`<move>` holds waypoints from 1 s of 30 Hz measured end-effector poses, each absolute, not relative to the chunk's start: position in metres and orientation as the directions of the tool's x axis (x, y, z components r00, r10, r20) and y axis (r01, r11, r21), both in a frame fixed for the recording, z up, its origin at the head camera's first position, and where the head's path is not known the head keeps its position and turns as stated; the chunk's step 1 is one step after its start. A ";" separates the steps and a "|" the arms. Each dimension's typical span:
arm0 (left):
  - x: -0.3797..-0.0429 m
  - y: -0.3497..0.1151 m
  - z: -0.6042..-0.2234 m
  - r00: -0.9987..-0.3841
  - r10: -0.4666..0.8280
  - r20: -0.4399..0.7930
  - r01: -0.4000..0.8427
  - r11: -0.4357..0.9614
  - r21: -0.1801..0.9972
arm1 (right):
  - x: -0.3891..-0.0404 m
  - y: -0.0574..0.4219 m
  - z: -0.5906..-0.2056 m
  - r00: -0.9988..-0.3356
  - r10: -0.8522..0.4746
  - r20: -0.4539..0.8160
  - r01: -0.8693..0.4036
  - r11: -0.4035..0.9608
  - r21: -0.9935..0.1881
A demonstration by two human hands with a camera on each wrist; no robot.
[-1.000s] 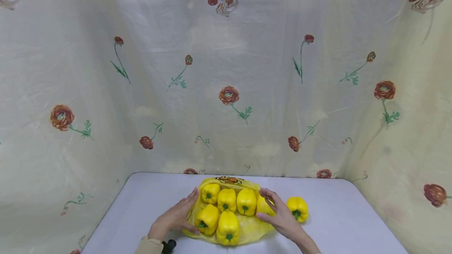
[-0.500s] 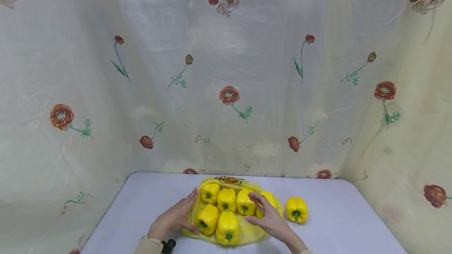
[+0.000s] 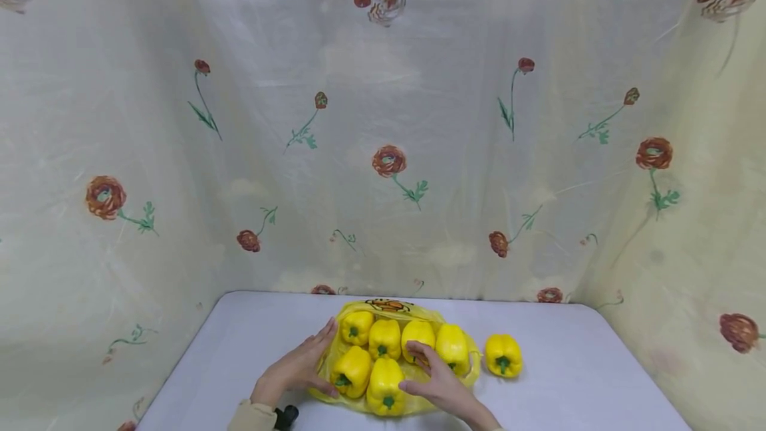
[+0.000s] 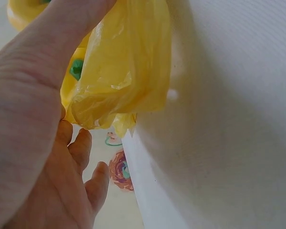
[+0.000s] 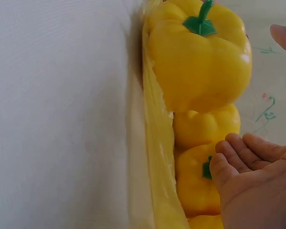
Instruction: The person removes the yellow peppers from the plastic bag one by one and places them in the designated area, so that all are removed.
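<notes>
Six glossy yellow bell peppers with green stems (image 3: 384,374) lie in the thin, translucent yellow plastic bag (image 3: 421,314) in front of you, four in a far row and two nearer on the left. The bag's far edge bears an orange and black print. Your left hand (image 3: 299,366) lies along the bag's left side, its fingers straight and its thumb apart from them, beside the nearer left pepper. Your right hand (image 3: 441,384) is over the bag's near right part, fingers spread from the thumb, slightly bent and pinching nothing; whether they touch a pepper you cannot tell. A seventh yellow bell pepper (image 3: 503,356) sits outside the bag, just to its right, on the white tabletop (image 3: 574,371). A beige sleeve (image 3: 254,416) covers your left forearm, and a pale curtain with red-brown flowers (image 3: 449,118) hangs behind.
</notes>
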State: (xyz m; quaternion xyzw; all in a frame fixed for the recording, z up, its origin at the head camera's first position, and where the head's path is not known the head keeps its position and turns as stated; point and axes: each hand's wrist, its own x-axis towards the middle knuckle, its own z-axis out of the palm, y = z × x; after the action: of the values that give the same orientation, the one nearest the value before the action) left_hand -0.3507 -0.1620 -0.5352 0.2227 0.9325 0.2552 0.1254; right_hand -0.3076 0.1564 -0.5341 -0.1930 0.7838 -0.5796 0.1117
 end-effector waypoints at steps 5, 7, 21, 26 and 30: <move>-0.350 -0.162 -0.534 -0.867 0.484 -0.119 0.355 0.767 0.534 | -0.309 0.153 -0.542 -0.900 -0.435 0.020 -0.150 0.267 -0.952; -0.350 -0.161 -0.534 -0.866 0.485 -0.120 0.356 0.767 0.534 | -0.309 0.151 -0.543 -0.898 -0.441 0.003 -0.138 0.274 -0.952; -0.351 -0.161 -0.536 -0.868 0.484 -0.116 0.359 0.771 0.525 | -0.307 0.146 -0.557 -0.879 -0.472 -0.070 -0.088 0.304 -0.949; -0.351 -0.160 -0.536 -0.869 0.482 -0.112 0.362 0.773 0.521 | -0.309 0.143 -0.560 -0.874 -0.473 -0.114 -0.034 0.292 -0.956; -0.351 -0.161 -0.535 -0.867 0.485 -0.111 0.363 0.769 0.527 | -0.307 0.140 -0.559 -0.868 -0.479 -0.133 0.003 0.263 -0.965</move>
State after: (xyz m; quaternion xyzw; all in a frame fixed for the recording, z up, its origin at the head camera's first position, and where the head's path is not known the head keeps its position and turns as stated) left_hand -0.3506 -0.1609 -0.5353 0.2274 0.9326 0.2529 0.1212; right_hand -0.3075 0.1395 -0.5588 -0.1549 0.7679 -0.5867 0.2052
